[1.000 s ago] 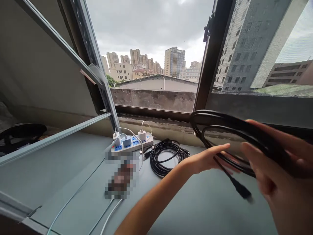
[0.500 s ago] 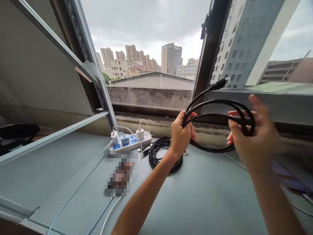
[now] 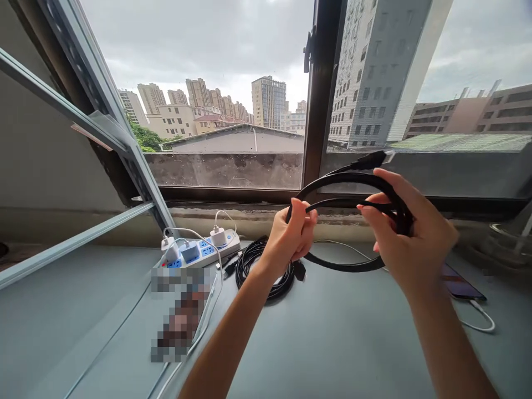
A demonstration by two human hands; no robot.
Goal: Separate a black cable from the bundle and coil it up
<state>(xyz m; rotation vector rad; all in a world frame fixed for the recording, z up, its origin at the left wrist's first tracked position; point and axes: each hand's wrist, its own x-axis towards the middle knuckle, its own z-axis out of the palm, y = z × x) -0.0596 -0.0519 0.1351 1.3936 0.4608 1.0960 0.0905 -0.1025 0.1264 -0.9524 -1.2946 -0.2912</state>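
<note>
- Black cable loop (image 3: 349, 178) is held up over the table (image 3: 341, 332), its left side pinched by the left hand (image 3: 288, 233).
- Right side is gripped by the right hand (image 3: 415, 238).
- Dark connector (image 3: 369, 160) is pointed right, above the loop.
- Black coil (image 3: 245, 271) is laid on the table's far side, partly hidden by the left forearm (image 3: 236, 327).
- White power strip (image 3: 208, 256) is set left of it.
- Phone (image 3: 463, 284) is laid at right.

The black cable (image 3: 353, 268) was wound into a loose oval coil, held up in the air between the left hand (image 3: 293, 230), pinching one side, and the right hand (image 3: 415, 238), curled around the other. Its pale-tipped plug (image 3: 369, 160) stuck out above the top loop.
</note>
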